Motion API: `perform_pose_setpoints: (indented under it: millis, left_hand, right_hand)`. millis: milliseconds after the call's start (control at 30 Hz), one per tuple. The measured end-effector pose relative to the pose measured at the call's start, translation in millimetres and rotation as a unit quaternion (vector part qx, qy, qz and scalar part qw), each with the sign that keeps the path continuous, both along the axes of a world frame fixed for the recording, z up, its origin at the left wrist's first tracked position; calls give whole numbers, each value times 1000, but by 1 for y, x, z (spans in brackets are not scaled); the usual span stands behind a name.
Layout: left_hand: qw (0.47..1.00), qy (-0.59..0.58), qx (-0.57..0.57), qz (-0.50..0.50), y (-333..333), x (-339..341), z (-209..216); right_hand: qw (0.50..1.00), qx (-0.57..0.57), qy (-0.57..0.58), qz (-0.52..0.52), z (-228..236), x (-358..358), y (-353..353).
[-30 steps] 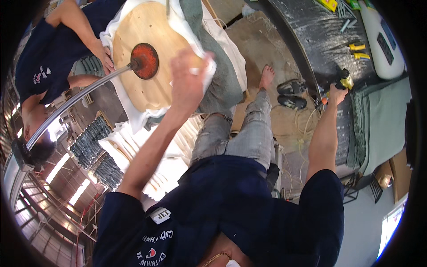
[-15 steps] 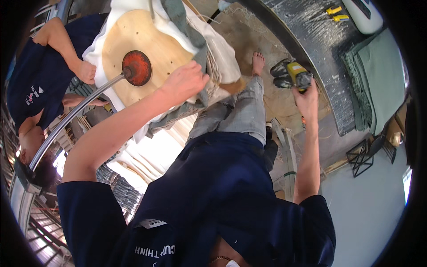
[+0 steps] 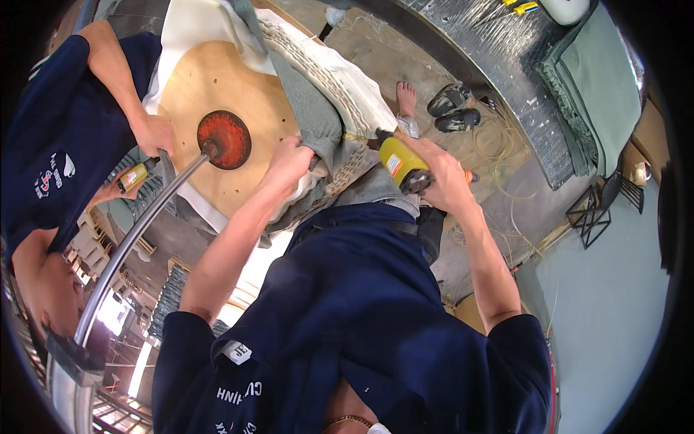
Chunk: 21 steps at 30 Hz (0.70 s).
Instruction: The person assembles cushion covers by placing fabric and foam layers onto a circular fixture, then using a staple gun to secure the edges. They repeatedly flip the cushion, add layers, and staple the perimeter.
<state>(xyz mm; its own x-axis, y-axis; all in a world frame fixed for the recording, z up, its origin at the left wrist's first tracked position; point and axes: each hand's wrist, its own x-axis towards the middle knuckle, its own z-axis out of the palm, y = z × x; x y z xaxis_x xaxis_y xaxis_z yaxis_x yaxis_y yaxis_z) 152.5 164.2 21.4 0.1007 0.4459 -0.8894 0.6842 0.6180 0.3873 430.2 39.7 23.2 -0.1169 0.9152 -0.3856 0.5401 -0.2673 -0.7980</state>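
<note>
A tan wooden seat board [image 3: 181, 94] with small holes lies over white padding [image 3: 181, 25] and grey-green upholstery fabric [image 3: 300, 87]. My left hand [image 3: 289, 163] is closed on a fold of that fabric at the board's near right edge. My right hand [image 3: 448, 177] grips a yellow staple gun [image 3: 400, 166], its dark nose at the fabric's edge, right of my left hand. A red round pad [image 3: 225, 139] on a curved metal rod [image 3: 144, 213] rests against the board's middle.
On the left a co-worker's hand [image 3: 153, 135] is at the fabric, the other holding a yellow tool [image 3: 134, 176]. A metal-topped table [image 3: 499, 43] carries folded green fabric [image 3: 596, 87] and yellow-handled tools [image 3: 526, 8]. Sandals [image 3: 457, 119] and loose strands [image 3: 499, 141] lie on the floor.
My right hand has brought the staple gun leftward from beside the table to the fabric. My left hand has moved slightly down and left. The co-worker's hand is now at the fabric edge.
</note>
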Motion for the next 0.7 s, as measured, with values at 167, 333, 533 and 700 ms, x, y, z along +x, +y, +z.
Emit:
perform_pose_setpoints:
  millis: [167,333,533,700]
  left_hand:
    - [885,-99,-208,406,-6,-6,-5]
    - [877,-139,-242,390,3,-18,-15]
    - [880,-153,-266,363,7,-29,-25]
    - [865,-197,-288,360,-1,-47,-55]
  right_hand:
    - [996,-10,8,88,14,-32,31]
    - [996,-20,15,80,16,-54,45]
    - [994,-34,-23,97,20,-68,59]
    - [977,-49,-122,169,29,-89,75]
